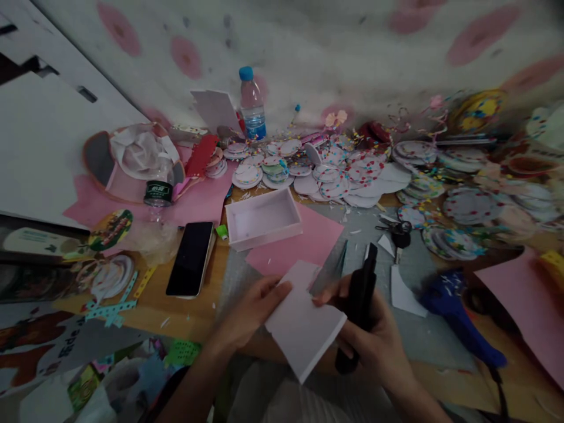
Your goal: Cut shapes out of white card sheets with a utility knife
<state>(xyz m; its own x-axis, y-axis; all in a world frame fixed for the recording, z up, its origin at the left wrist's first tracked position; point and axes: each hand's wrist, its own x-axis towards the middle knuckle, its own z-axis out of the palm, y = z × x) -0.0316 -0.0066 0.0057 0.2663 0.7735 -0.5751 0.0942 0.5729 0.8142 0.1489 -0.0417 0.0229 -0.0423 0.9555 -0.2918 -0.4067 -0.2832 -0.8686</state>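
Note:
My left hand (258,308) is closed on the upper left edge of a white board piece (299,323), thumb on top. The piece is held tilted over the front edge of the table. My right hand (368,335) is wrapped round a long black tool (363,288) that looks like a utility knife. Its thumb and fingers also touch the right side of the board piece. Just beyond the hands, a shallow white open box (264,218) rests partly on a pink sheet (304,235), above a grey cutting mat (432,335).
Keys (400,235) and a white offcut (403,294) lie right of the hands, with a blue glue gun (462,323) beyond. At left is a phone (191,258). Decorated round discs (330,173) are heaped along the wall beside a water bottle (252,106).

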